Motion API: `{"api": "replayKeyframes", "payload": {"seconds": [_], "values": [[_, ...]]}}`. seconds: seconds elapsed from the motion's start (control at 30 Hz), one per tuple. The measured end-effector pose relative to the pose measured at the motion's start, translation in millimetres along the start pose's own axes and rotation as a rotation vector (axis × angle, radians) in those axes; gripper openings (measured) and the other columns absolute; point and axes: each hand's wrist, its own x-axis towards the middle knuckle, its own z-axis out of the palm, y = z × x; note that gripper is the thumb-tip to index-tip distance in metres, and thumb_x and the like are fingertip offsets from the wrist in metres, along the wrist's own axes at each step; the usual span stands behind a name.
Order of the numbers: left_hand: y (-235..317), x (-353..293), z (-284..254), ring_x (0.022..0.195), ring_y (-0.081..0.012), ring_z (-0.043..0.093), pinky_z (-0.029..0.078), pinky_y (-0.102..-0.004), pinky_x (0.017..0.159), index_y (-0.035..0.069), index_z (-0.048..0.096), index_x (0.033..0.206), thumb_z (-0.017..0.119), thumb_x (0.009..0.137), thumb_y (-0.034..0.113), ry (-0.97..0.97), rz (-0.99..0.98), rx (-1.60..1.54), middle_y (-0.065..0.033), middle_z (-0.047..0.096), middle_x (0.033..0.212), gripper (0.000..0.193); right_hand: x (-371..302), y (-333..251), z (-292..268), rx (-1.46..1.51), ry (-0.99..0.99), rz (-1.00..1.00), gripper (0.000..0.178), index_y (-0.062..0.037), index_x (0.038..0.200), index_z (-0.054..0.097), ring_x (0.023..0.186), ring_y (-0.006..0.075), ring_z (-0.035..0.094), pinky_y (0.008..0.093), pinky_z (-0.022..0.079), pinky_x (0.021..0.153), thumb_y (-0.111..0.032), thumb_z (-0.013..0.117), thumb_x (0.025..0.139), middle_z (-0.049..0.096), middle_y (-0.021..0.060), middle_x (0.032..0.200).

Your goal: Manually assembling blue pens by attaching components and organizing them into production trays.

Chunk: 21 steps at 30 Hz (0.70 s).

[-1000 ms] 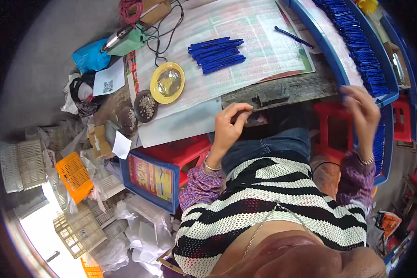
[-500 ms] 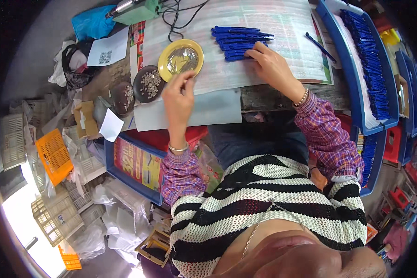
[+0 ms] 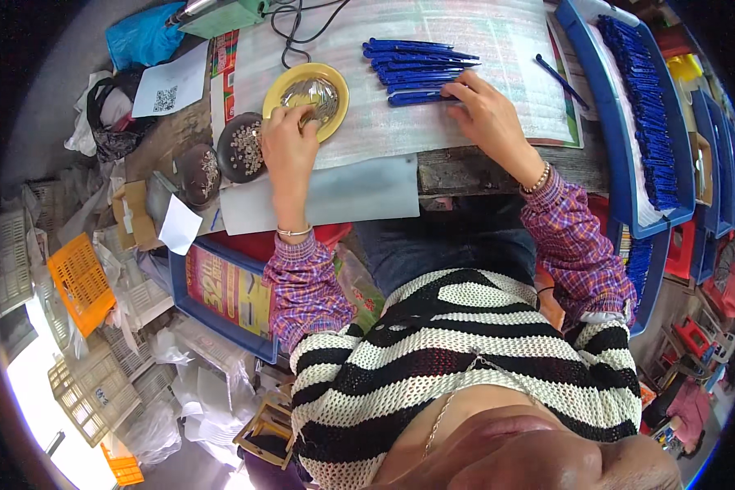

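Several slim, pointed blue plastic pieces (image 3: 420, 61) lie in a bunch on the white sheet. My right hand (image 3: 492, 121) has its fingertips on the right end of the nearest blue piece (image 3: 416, 98), which rests on the sheet. To the left stands a yellow dish (image 3: 341, 102) holding thin, shiny metal pins. My left hand (image 3: 290, 151) is at the dish's near rim, its fingers curled and bunched; whatever they hold is hidden. Beside it is a dark bowl (image 3: 230, 170) of small metal bits, with a second dark bowl (image 3: 196, 173) farther left.
One lone blue piece (image 3: 562, 82) lies at the sheet's right. A blue tray (image 3: 684, 214) packed with blue pieces stands along the right side. A green machine (image 3: 224, 18) with black cables sits at the back left. Below the table edge is another blue tray (image 3: 220, 327).
My left hand has shifted left and slightly back along the yellow dish's near rim, its fingers curling. My right hand stays at the nearest blue piece. The whole view has shifted slightly.
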Motion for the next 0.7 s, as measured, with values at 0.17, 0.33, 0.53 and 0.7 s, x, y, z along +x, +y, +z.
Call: {"api": "replayKeyframes", "payload": {"seconds": [0.17, 0.33, 0.53, 0.7], "values": [[3.2, 3.6, 4.3, 0.084, -0.0308, 0.055, 0.044, -0.0393, 0.075, 0.009, 0.067, 0.089, 0.061, 0.074, 0.011, -0.003, 0.01, 0.009, -0.0103, 0.059, 0.086, 0.016, -1.9, -0.3, -0.4, -0.022, -0.047, -0.057, 0.017, -0.0066, 0.09, 0.058, 0.084, 0.0264, 0.056, 0.0356, 0.047, 0.069, -0.005, 0.062, 0.073, 0.055, 0.0044, 0.09], [1.5, 6.0, 7.3, 0.081, -0.0301, 0.056, 0.045, -0.0393, 0.072, 0.008, 0.066, 0.084, 0.06, 0.073, 0.01, 0.038, 0.034, -0.009, -0.0104, 0.06, 0.083, 0.012, -1.9, -4.0, -1.3, -0.011, -0.059, -0.011, 0.014, -0.0068, 0.087, 0.058, 0.084, 0.0262, 0.055, 0.0358, 0.047, 0.07, -0.005, 0.062, 0.074, 0.056, 0.0038, 0.088], [5.3, 8.1, 7.4, 0.079, -0.0299, 0.057, 0.045, -0.0392, 0.071, 0.008, 0.064, 0.079, 0.06, 0.074, 0.01, 0.06, 0.026, 0.003, -0.0099, 0.061, 0.081, 0.007, -2.4, 1.9, 2.9, -0.061, -0.031, -0.003, 0.016, -0.0068, 0.088, 0.06, 0.084, 0.0259, 0.055, 0.0359, 0.047, 0.071, -0.007, 0.063, 0.073, 0.057, 0.0045, 0.087], [4.5, 5.9, 7.7, 0.072, -0.0288, 0.058, 0.045, -0.0382, 0.066, 0.007, 0.064, 0.08, 0.06, 0.075, 0.01, 0.097, 0.019, -0.066, -0.0097, 0.061, 0.076, 0.007, 1.0, 0.7, -0.4, -0.049, -0.058, 0.012, 0.016, -0.0065, 0.087, 0.06, 0.083, 0.0255, 0.055, 0.0356, 0.046, 0.07, -0.008, 0.064, 0.072, 0.056, 0.0046, 0.084]]}}
